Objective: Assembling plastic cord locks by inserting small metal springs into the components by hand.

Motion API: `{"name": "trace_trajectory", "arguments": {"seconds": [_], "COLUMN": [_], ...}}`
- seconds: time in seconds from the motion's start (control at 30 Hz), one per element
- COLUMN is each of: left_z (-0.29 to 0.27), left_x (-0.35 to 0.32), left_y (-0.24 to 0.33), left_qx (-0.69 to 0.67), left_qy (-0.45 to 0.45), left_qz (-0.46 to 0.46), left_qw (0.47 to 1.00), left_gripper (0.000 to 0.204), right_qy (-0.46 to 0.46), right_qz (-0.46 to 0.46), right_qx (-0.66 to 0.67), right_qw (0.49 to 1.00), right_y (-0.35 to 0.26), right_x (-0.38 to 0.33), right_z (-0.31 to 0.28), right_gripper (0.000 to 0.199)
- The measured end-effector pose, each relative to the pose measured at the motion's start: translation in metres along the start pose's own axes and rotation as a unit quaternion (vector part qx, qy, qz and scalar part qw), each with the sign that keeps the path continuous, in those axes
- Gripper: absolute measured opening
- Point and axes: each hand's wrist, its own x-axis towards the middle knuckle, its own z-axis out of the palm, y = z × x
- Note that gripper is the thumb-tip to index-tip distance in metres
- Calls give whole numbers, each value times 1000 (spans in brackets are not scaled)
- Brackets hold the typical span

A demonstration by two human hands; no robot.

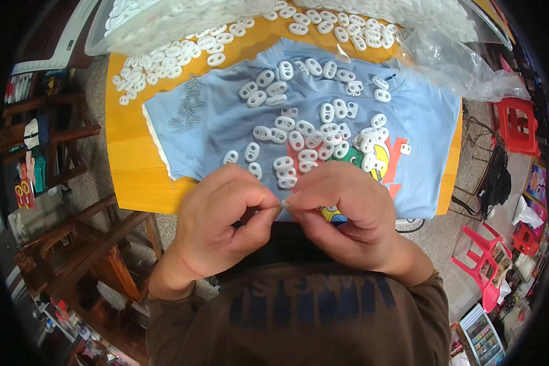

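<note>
White two-holed ovals [296, 141] on blue cloth [427, 128], both hands' fingers [261, 196] tight on something pale [284, 204]

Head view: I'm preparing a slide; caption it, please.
Left hand and right hand pinch close together by a blue shirt strewn with white two-holed pieces.

Small pale item [283, 204] at the pinched fingertips of left hand [222, 219] and right hand [351, 210]: too small to identify. Print [397, 160] on blue shirt [424, 125]: partly hidden by white two-holed pieces [296, 141] and right hand. Clear bin [155, 38]: cut off by upper edge. Rim-side goods: blurred.
</note>
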Motion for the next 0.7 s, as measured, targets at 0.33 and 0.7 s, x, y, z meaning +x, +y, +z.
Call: {"name": "trace_trajectory", "arguments": {"seconds": [0.33,0.7], "left_z": [2,4], "left_x": [-2,-6], "left_y": [-3,-3], "left_qx": [-39,-135], "left_qy": [-37,-21], "left_qz": [-35,-105], "left_qw": [998,985], "left_gripper": [17,15], "right_qy": [6,60], "right_qz": [12,59], "right_qx": [9,48], "right_qw": [1000,995], "right_y": [3,4], "right_x": [-4,-9], "right_z": [1,6], "right_gripper": [22,23]}}
